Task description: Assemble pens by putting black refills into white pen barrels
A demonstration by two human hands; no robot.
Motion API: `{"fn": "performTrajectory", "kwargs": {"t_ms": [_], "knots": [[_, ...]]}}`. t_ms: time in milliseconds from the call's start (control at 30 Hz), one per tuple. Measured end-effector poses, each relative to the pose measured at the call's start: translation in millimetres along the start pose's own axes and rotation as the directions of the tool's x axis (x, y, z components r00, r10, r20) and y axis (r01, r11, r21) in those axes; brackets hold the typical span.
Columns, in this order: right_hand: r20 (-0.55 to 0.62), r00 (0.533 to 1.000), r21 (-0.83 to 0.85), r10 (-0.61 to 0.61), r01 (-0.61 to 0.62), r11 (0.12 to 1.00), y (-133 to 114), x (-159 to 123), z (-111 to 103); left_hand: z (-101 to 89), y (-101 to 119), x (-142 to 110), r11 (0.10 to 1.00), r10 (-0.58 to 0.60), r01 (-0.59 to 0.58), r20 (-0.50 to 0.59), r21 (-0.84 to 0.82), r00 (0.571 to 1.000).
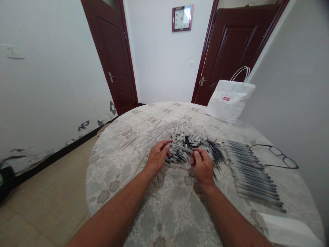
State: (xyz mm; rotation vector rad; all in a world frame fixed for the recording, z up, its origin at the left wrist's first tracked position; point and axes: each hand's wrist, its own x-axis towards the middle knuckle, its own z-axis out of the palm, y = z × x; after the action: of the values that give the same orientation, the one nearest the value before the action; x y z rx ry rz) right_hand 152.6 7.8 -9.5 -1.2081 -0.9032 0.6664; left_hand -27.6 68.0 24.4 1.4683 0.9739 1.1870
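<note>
My left hand (158,154) pinches one end of a thin, pale pen (181,148) between thumb and fingers. At its other end, my right hand (202,163) grips it with bent fingers. The pen lies nearly level between the two hands, just above a loose heap of pen parts. In that heap are translucent pen barrels (156,132), short white caps (196,131) and thin black refills (217,151). Right of my right hand, several pens with dark tips (253,171) lie side by side in a row. My fingers cover both ends of the held pen.
A round table (159,219) with a patterned lace cloth carries everything. Eyeglasses (282,157) rest beyond the pen row, and a white paper bag (228,101) stands at the back right. Something white and flat (288,230) lies at the front right.
</note>
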Motion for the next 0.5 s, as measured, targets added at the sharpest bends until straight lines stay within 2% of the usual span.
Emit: {"fn": "performTrajectory", "kwargs": {"t_ms": [167, 267, 400, 500], "knots": [[0.007, 1.0, -0.016, -0.012, 0.012, 1.0, -0.6, -0.1, -0.9, -0.1, -2.2, 1.5, 1.0, -0.019, 0.019, 0.011, -0.001, 1.0], [0.006, 1.0, -0.018, -0.003, 0.003, 1.0, -0.2, -1.0, -0.7, 2.3, -3.4, 1.1, 0.977, -0.083, 0.082, 0.001, -0.199, 0.997], [0.03, 1.0, -0.071, 0.003, -0.001, 0.997, 1.3, -3.2, -0.2, 2.6, -1.3, 0.9, 0.824, -0.179, 0.164, 0.027, -0.542, 0.984], [0.066, 0.998, -0.135, -0.016, 0.025, 0.99, 2.2, -5.9, 0.4, -0.4, 1.8, 1.7, 0.712, -0.199, 0.192, 0.067, -0.676, 0.978]]}}
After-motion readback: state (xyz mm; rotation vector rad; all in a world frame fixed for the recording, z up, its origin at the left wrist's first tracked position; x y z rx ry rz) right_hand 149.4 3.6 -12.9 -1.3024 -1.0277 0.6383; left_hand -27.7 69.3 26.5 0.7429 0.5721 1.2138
